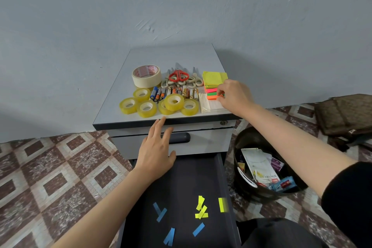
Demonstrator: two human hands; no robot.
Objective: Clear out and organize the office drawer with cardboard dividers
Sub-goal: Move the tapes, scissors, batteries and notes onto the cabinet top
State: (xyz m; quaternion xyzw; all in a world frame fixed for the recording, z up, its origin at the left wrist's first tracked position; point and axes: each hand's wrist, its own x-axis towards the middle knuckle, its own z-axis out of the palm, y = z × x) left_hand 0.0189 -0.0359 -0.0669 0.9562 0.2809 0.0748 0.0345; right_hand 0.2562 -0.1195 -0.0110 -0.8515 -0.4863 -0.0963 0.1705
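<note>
My right hand pinches the neon sticky notes on the cabinet top, beside six yellow tape rolls and one masking tape. My left hand is relaxed, with straight fingers. The open drawer runs lengthwise toward me.

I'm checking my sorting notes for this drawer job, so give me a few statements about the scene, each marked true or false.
1. Blue and yellow paper strips lie in the open drawer. True.
2. The red-handled scissors lie in the open drawer. False: they lie on the cabinet top.
3. The right hand pinches the sticky notes. True.
4. The left hand holds a tape roll. False: it is open and holds nothing; the tape rolls sit on the cabinet top.
</note>
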